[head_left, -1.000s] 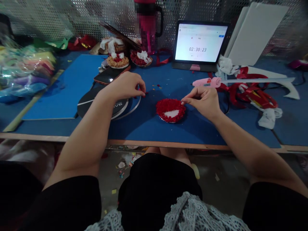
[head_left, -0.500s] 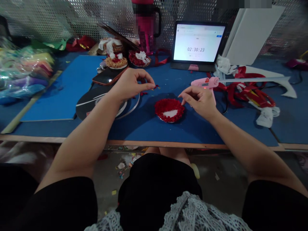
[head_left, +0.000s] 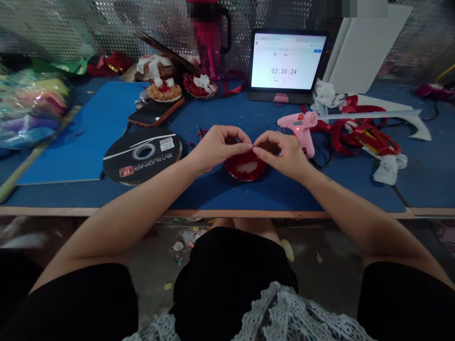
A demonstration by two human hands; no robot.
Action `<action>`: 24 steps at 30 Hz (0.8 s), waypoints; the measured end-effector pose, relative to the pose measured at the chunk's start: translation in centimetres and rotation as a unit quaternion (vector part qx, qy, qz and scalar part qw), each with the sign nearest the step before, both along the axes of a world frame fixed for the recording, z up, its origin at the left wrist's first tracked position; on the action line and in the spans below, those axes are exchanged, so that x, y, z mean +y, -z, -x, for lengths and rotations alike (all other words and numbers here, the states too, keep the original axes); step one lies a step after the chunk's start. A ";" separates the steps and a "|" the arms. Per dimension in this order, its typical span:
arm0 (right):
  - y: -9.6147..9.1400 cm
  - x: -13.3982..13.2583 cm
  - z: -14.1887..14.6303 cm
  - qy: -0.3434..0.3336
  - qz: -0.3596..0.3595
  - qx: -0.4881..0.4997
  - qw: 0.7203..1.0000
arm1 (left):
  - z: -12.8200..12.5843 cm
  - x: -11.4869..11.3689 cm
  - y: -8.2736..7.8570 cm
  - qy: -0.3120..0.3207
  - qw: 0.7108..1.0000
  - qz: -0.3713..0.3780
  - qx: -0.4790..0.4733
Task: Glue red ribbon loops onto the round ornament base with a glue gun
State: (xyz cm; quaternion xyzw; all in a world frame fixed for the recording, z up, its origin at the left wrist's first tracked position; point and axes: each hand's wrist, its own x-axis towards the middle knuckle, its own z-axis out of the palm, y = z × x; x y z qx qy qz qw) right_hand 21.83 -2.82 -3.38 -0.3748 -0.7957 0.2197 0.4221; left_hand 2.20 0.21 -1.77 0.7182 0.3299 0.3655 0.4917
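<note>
Over the far rim of a small round piece covered in ruffled red material (head_left: pixel 244 171), my two hands meet at the fingertips. My left hand (head_left: pixel 227 146) is closed in a pinch; the small red scrap seen there earlier is now hardly visible between the fingers. My right hand (head_left: pixel 282 152) also pinches, touching the left fingertips; whatever it holds is too small to make out. The round piece lies on the blue table with a pale centre showing, and the hands cover its far side. Just right of my right hand stands a pink glue gun (head_left: pixel 301 129), its small light glowing.
A black ribbon spool (head_left: pixel 122 158) and a phone (head_left: pixel 156 113) lie left. Decorated round pieces (head_left: pixel 164 91) sit behind them, near a pink bottle (head_left: pixel 209 52). A tablet (head_left: pixel 287 59) shows a timer at the back. Red ribbon (head_left: pixel 382 137) and white scraps lie right.
My left hand has moved right and down from above the spool, carrying a small red scrap. Both hands' fingertips have come together above the red round piece. The spool is now uncovered.
</note>
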 end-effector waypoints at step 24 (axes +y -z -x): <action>-1.0 -0.4 0.6 -0.113 0.347 0.242 0.899 | 1.3 0.4 0.4 -0.061 0.713 -0.687 0.127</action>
